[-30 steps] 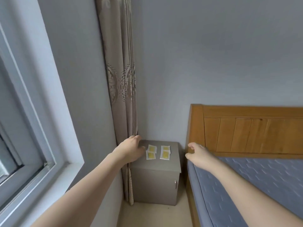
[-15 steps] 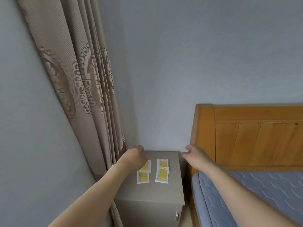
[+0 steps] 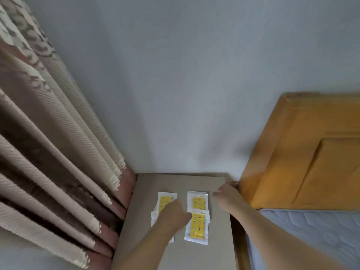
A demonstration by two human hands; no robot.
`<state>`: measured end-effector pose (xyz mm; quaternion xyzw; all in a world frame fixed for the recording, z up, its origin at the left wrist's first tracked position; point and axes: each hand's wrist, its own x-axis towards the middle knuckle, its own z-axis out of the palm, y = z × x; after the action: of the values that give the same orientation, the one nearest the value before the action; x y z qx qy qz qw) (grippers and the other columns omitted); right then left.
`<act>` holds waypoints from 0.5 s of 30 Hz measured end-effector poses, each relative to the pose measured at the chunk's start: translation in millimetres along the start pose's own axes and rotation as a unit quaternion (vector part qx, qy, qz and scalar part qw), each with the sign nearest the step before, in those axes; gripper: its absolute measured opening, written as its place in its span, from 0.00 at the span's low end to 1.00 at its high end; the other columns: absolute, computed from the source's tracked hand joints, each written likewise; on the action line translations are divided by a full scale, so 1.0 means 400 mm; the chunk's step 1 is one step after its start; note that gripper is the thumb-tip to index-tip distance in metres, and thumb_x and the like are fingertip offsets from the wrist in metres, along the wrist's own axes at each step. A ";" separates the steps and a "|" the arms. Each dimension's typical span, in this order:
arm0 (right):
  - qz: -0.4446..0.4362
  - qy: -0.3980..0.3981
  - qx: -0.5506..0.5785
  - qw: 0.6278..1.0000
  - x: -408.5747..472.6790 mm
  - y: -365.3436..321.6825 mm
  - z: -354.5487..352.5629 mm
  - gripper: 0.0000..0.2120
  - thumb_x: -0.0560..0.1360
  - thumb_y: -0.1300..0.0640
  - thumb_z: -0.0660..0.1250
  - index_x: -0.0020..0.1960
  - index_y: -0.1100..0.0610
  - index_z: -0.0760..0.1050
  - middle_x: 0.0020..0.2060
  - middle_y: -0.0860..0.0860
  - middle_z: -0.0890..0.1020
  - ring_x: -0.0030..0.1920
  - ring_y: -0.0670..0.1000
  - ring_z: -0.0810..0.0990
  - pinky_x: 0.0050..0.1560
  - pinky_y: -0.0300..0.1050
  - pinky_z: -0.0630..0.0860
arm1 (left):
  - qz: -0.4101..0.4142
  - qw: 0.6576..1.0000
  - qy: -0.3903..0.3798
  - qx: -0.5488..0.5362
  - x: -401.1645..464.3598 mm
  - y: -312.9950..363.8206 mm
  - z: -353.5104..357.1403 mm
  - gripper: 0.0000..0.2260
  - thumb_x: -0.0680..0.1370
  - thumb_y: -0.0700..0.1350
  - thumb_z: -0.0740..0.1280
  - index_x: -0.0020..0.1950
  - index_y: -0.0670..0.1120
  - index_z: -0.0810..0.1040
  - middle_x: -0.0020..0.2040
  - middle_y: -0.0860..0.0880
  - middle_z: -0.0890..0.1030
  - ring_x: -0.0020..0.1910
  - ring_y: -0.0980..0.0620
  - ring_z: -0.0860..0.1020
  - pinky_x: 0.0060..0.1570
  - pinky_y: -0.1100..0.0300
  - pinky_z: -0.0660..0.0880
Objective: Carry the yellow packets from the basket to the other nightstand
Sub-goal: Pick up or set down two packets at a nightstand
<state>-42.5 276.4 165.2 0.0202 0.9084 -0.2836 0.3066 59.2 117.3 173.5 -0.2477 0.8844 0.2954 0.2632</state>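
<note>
Head view: camera had closed in since half a second earlier; nightstand (image 3: 175, 254) top filled the lower centre, curtain (image 3: 48, 152) loomed larger at left.
Packets: two columns on the nightstand top. Right column, far packet (image 3: 198, 202) and near packet (image 3: 197, 227), the near one overlapping the far one's lower edge. Left column, left packets (image 3: 164, 200) partly covered by the left hand, count uncertain.
Left hand: left hand (image 3: 171, 216) lay over the left column, farther down the stack than before; fingers blurred, could not tell whether it gripped a packet or only pressed on it.
Right hand: right hand (image 3: 227, 197) hovered at the nightstand's right edge, just beside the far packet, fingers loosely curled, holding nothing; earlier it was near the headboard (image 3: 302, 162) corner, apart from the packets.
Bed: mattress (image 3: 311, 234) at lower right, headboard against the wall (image 3: 175, 75).
Change in packets: the right column's layout matched the earlier frame.
</note>
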 end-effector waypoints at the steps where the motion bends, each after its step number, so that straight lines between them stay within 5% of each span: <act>1: 0.008 -0.002 -0.003 1.000 0.061 0.017 0.035 0.11 0.77 0.57 0.59 0.36 0.54 0.64 0.30 0.48 0.68 0.29 0.46 0.67 0.29 0.39 0.62 | -0.015 1.000 -0.014 -0.001 0.057 -0.010 0.045 0.21 0.77 0.51 0.64 0.67 0.45 0.69 0.64 0.48 0.75 0.58 0.51 0.75 0.52 0.61 0.71; 5: 0.029 -0.015 -0.021 0.999 0.264 0.099 0.176 0.09 0.79 0.51 0.59 0.53 0.56 0.71 0.41 0.48 0.76 0.37 0.46 0.75 0.36 0.39 0.70 | -0.071 0.995 -0.075 0.002 0.244 -0.068 0.210 0.26 0.75 0.56 0.65 0.69 0.45 0.69 0.62 0.48 0.77 0.60 0.49 0.76 0.55 0.59 0.73; 10: 0.063 -0.026 -0.006 0.998 0.408 0.185 0.308 0.10 0.78 0.49 0.61 0.48 0.56 0.71 0.44 0.49 0.78 0.43 0.49 0.79 0.35 0.41 0.71 | -0.132 0.991 -0.020 0.022 0.369 -0.103 0.341 0.37 0.71 0.67 0.68 0.71 0.45 0.64 0.65 0.47 0.73 0.64 0.47 0.75 0.60 0.53 0.74; 15: 0.061 -0.003 -0.042 0.997 0.476 0.221 0.372 0.08 0.75 0.50 0.62 0.49 0.52 0.77 0.39 0.48 0.80 0.38 0.49 0.80 0.33 0.42 0.74 | -0.154 0.987 0.018 0.044 0.425 -0.109 0.387 0.36 0.66 0.72 0.67 0.64 0.49 0.69 0.60 0.51 0.77 0.60 0.48 0.77 0.53 0.54 0.76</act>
<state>-97.1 245.9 -84.6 0.0615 0.9155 -0.2262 0.3270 8.8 139.8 -54.0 -0.3744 0.8526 0.2071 0.2999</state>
